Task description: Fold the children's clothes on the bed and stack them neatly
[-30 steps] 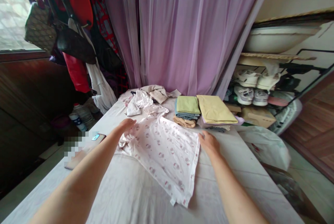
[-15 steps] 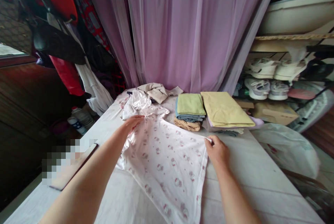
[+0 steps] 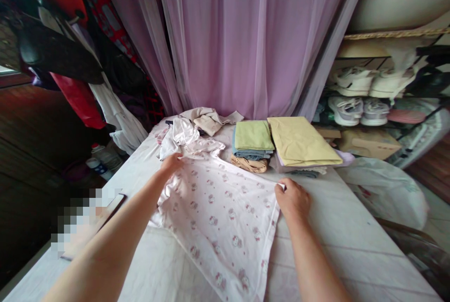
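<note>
A pale pink shirt point(image 3: 225, 208) with a small cartoon print lies spread over the white-covered surface, its lower end running toward me. My left hand point(image 3: 172, 163) is closed on the shirt's upper left part, where the cloth is bunched; its fingertips are partly hidden. At the far right corner, my right hand point(image 3: 293, 199) pinches the shirt's edge between thumb and fingers. Past my left hand, the shirt meets a heap of crumpled light clothes point(image 3: 184, 131).
Behind the shirt stand a folded stack with a green cloth point(image 3: 253, 135) on top and another under a yellow cloth point(image 3: 302, 140). A phone-like flat object point(image 3: 114, 210), partly blurred, lies left. Purple curtains point(image 3: 239, 44) hang behind; a shoe rack point(image 3: 372, 77) is right.
My left hand has drawn slightly left and its fingers have closed on the cloth. My right hand stays on the corner. The view has shifted a little.
</note>
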### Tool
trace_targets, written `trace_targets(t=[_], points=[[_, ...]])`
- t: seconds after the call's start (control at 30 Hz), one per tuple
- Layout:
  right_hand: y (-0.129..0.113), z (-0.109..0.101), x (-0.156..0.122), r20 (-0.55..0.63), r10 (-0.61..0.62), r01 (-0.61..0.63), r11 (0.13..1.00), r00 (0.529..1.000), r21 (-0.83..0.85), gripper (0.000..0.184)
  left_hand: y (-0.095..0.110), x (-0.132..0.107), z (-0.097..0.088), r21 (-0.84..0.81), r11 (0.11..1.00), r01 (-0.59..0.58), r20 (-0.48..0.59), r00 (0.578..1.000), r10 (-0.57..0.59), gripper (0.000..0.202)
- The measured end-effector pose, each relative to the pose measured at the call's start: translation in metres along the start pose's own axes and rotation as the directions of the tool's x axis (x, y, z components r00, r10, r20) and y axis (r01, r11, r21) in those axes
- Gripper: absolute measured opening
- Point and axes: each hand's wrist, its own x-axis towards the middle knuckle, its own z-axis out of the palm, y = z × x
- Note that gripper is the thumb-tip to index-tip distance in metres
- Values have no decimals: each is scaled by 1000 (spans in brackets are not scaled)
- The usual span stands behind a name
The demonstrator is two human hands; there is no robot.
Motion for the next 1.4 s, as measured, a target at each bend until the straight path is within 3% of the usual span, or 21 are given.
trace_targets(t=[0.13, 0.27, 0.37, 0.5, 0.67, 0.77, 0.83, 0.93, 1.0, 1.1, 1.17, 1.2, 1.27, 1.4], points=[[-3, -4, 0, 16, -6, 6, 1000, 1000, -10, 24, 27, 2, -9, 88, 995, -44, -43, 998, 48, 51], [-5, -7, -1, 25, -9, 9, 1000, 1000, -1, 26, 64, 5, -5, 299, 934, -197, 122, 978, 168, 66], [-3, -9, 0, 41, -30, 30, 999, 999, 14, 27, 80, 11, 1, 389, 888, -245, 166, 967, 194, 50], [5, -4, 3, 40, -87, 85, 995, 995, 57, 21, 86, 20, 6, 391, 889, -237, 138, 971, 197, 33], [14, 3, 6, -51, -84, 91, 985, 995, 144, 21, 88, 21, 10, 356, 917, -180, 2, 981, 192, 45], [14, 3, 5, -46, -92, 97, 989, 995, 114, 18, 87, 18, 17, 342, 929, -140, 31, 990, 138, 43], [12, 2, 5, -41, -84, 88, 990, 996, 107, 18, 85, 14, 21, 337, 933, -127, 47, 992, 119, 53], [11, 2, 4, -52, -35, 41, 991, 998, 124, 23, 79, -5, 26, 293, 939, -180, 15, 983, 184, 67], [11, 3, 5, -53, -15, 22, 991, 998, 133, 25, 68, -30, 33, 261, 913, -314, -25, 943, 331, 64], [12, 6, 5, -72, -15, 25, 990, 997, 139, 25, 43, -81, 48, 203, 776, -597, -23, 790, 613, 50], [14, 10, 5, -100, -26, 41, 988, 995, 150, 25, 26, -115, 60, 187, 699, -690, 46, 717, 696, 47], [15, 11, 5, -121, -36, 56, 985, 992, 161, 25, 20, -129, 65, 190, 685, -704, 74, 706, 705, 49], [17, 15, 5, -180, -66, 100, 977, 981, 187, 28, 12, -147, 72, 215, 696, -685, 73, 722, 688, 54], [17, 18, 4, -316, -137, 222, 942, 939, 253, 31, 15, -155, 74, 245, 719, -651, 82, 752, 653, 55]])
